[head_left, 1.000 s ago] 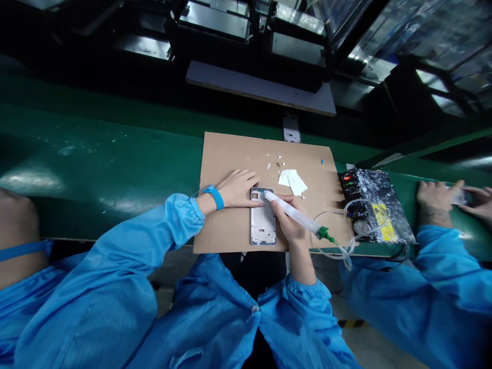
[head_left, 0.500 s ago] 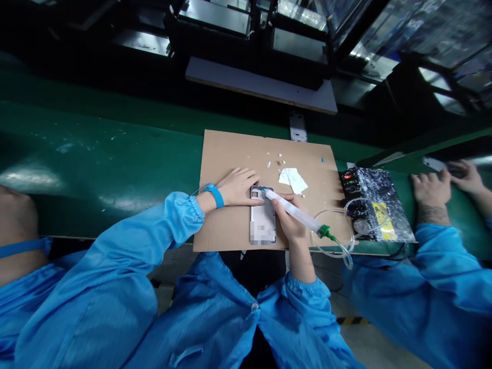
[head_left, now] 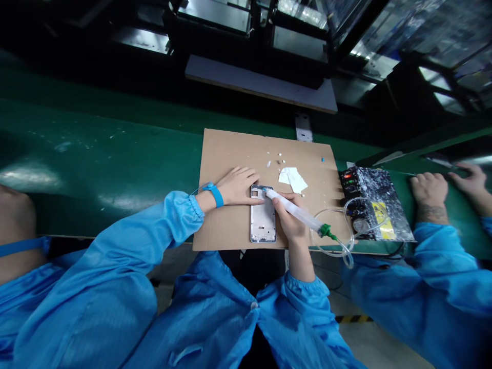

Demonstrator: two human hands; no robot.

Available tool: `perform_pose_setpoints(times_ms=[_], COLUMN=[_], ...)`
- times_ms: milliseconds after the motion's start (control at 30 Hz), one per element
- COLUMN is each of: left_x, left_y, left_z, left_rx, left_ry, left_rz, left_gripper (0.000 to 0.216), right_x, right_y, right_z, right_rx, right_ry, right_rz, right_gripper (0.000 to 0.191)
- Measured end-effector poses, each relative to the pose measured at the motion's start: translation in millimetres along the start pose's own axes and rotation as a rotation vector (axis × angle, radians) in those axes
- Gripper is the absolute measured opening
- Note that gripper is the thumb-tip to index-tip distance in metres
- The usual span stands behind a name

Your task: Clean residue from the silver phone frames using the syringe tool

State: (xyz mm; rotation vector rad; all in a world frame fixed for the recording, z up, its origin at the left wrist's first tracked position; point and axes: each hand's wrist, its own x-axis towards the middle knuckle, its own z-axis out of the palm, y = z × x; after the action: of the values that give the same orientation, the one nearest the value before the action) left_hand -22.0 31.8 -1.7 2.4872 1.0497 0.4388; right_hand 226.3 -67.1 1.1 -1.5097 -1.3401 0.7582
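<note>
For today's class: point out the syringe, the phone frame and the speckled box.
Syringe [head_left: 298, 212], head view: on the middle of its barrel.
Phone frame [head_left: 263, 216], head view: on its pale inner panel.
Speckled box [head_left: 374, 187], head view: on its upper surface.

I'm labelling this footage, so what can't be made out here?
Head view:
Syringe tip: too small to tell whether it touches the phone frame.
Right hand: some fingers hidden by the hand itself.
Round gauge: too small to read.
Co-worker's far sleeve: cut off by the right edge.
</note>
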Motion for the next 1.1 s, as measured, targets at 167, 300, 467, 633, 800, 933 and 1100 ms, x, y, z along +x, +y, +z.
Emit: perform_pose_setpoints(times_ms=[167, 300, 467, 633, 800, 933, 1100], left_x=[0.0, -0.2, -0.2, 0.2, 0.2, -0.1, -0.2], left_y=[0.6, 1.7, 2.0, 2.1, 1.2, 1.0, 2.9], left_z=[-0.8, -2.6, -3.0, -2.3, -0.8, -1.2, -3.7], left_rx=[-0.012, -0.014, -0.011, -0.003, -0.007, -0.007, -0.009], left_ry=[0.005, -0.005, -0.001, -0.010, 0.000, -0.001, -0.014], left_rz=[0.000, -0.003, 0.001, -0.007, -0.003, -0.003, -0.011], left_gripper=[0.055, 0.054, 0.056, 0.056, 0.057, 0.056, 0.058], right_x=[0.5, 0.8, 0.4, 0.5, 0.8, 0.6, 0.0], right_y=[0.0, 1.8, 1.1, -1.3, -3.3, -3.0, -2.9], right_z=[-0.2, -0.7, -1.0, -1.2, -2.2, -2.5, -2.5], right_rx=[-0.011, -0.001, 0.003, -0.006, -0.016, -0.018, -0.027], right_ry=[0.020, 0.011, 0.015, 0.019, 0.011, 0.005, 0.022], right_rz=[0.003, -0.006, -0.012, -0.016, -0.015, -0.019, -0.023], right_gripper=[0.047, 0.045, 0.045, 0.047, 0.050, 0.052, 0.052])
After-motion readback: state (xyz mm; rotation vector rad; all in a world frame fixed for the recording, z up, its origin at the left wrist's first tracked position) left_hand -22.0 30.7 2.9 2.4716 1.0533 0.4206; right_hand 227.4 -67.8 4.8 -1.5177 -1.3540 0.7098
